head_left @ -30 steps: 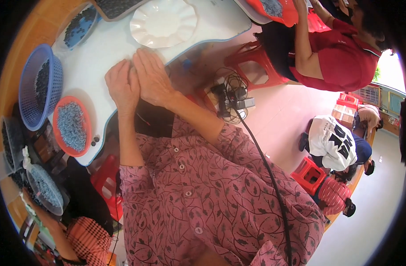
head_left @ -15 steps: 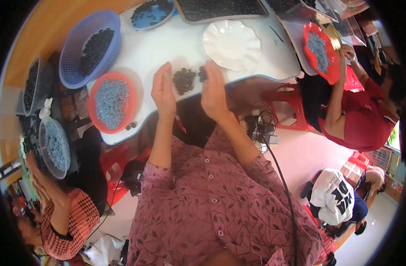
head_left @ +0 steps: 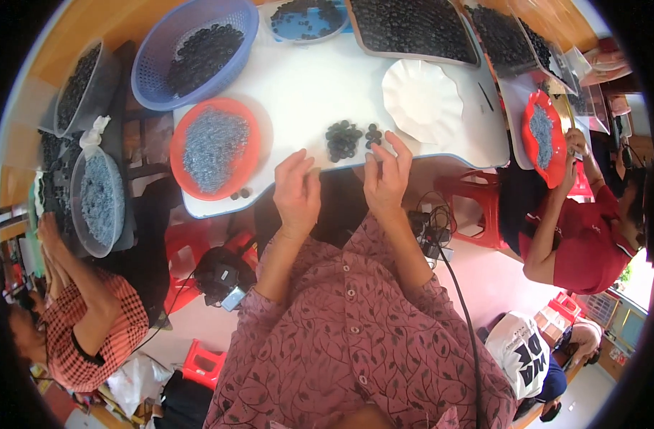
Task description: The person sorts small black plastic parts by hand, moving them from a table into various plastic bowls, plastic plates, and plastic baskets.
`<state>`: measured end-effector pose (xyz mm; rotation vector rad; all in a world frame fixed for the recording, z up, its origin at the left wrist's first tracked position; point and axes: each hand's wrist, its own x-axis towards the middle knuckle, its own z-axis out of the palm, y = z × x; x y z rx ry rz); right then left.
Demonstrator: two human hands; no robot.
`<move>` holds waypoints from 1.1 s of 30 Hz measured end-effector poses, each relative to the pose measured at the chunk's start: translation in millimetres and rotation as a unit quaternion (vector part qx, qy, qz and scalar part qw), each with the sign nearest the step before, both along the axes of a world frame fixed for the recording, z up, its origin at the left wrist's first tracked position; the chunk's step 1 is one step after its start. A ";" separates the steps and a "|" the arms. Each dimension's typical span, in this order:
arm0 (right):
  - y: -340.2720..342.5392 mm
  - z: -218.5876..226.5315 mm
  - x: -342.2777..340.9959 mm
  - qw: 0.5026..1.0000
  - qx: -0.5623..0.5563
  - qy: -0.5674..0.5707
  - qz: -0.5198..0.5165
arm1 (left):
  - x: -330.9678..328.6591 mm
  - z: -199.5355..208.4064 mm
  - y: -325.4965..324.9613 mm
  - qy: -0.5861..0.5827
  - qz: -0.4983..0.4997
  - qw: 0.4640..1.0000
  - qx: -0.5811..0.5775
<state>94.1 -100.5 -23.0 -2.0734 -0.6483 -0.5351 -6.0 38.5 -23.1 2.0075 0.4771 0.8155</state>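
My left hand is just off the white table's near edge, fingers loosely bent and thumb apart, with nothing visible in it. My right hand reaches over the same edge, thumb and fingers spread and slightly curled. Its fingertips are close to a small cluster of black round parts, and I see nothing held. A larger pile of similar black round parts lies left of that cluster. On the table's left, a red bowl holds many small blue-grey pieces. A white scalloped plate stands to the right.
A blue basket, a shallow blue-bottomed tub and a dark tray hold black parts. A few loose parts lie by the red bowl. Co-workers sit left and right. A black cable runs down beside my right arm.
My hands have drawn back from beside the black parts toward the table edge, their flat fingers now bent. The view has shifted, so the table sits farther right.
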 end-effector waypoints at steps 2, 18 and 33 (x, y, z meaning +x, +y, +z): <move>3.7 4.7 -3.0 1.000 -0.017 -0.017 0.006 | 2.8 -2.5 -1.6 -0.011 0.000 0.999 0.046; 17.0 20.8 16.5 0.993 -0.111 -0.041 -0.012 | 29.0 3.3 -12.4 0.069 0.069 0.972 0.215; 23.3 41.2 -13.2 0.991 0.019 0.109 0.069 | -9.0 16.6 -6.5 -0.043 -0.050 0.927 -0.369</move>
